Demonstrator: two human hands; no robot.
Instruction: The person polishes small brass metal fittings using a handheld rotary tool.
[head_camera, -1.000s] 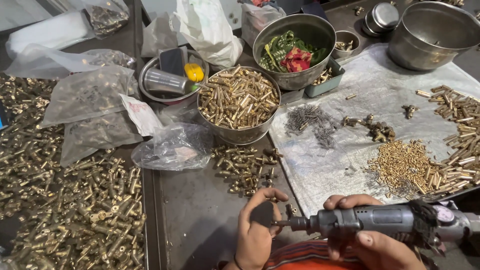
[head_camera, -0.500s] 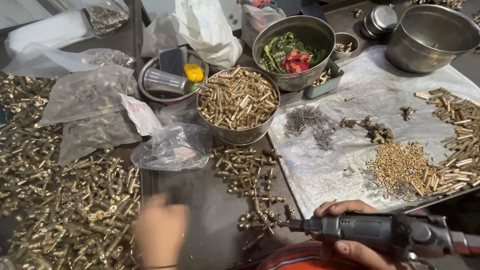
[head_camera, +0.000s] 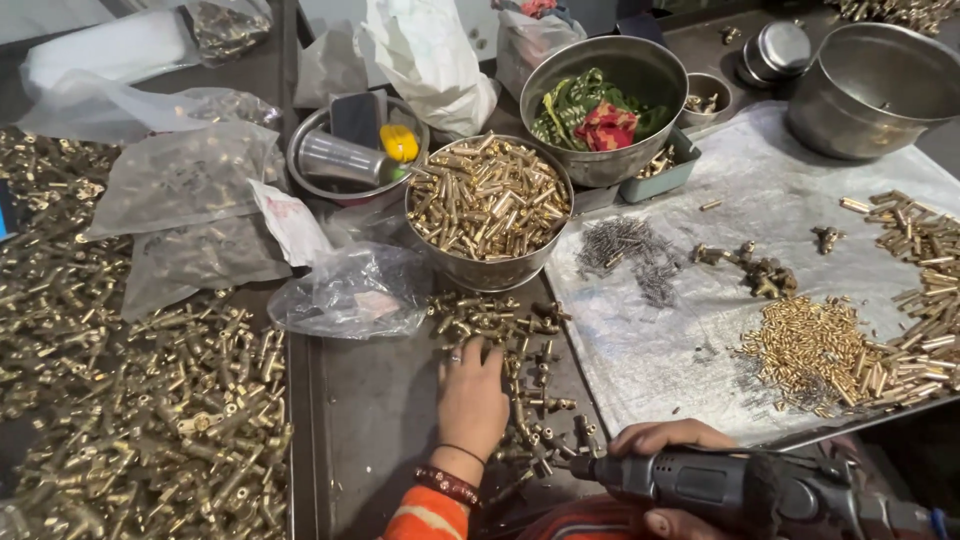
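My left hand (head_camera: 470, 398) lies palm down on a scatter of small brass fittings (head_camera: 520, 370) on the dark metal table, fingers spread and touching them. It wears a ring and bead bracelets above an orange sleeve. My right hand (head_camera: 668, 470) grips a dark grey rotary power tool (head_camera: 740, 490) held level at the bottom edge, its tip pointing left toward the fittings. A steel bowl full of brass tubes (head_camera: 488, 200) stands just beyond the left hand.
A large heap of brass parts (head_camera: 140, 400) covers the left table. A grey tray (head_camera: 660, 340) on the right holds brass pins (head_camera: 810, 345), dark screws (head_camera: 630, 250) and brass tubes (head_camera: 925, 270). Steel bowls, a pot (head_camera: 880, 90) and plastic bags (head_camera: 350, 290) line the back.
My left hand left the tool's tip, swept out to the left, and now rests on the brass fittings. The tool has stayed low at the bottom right in my right hand.
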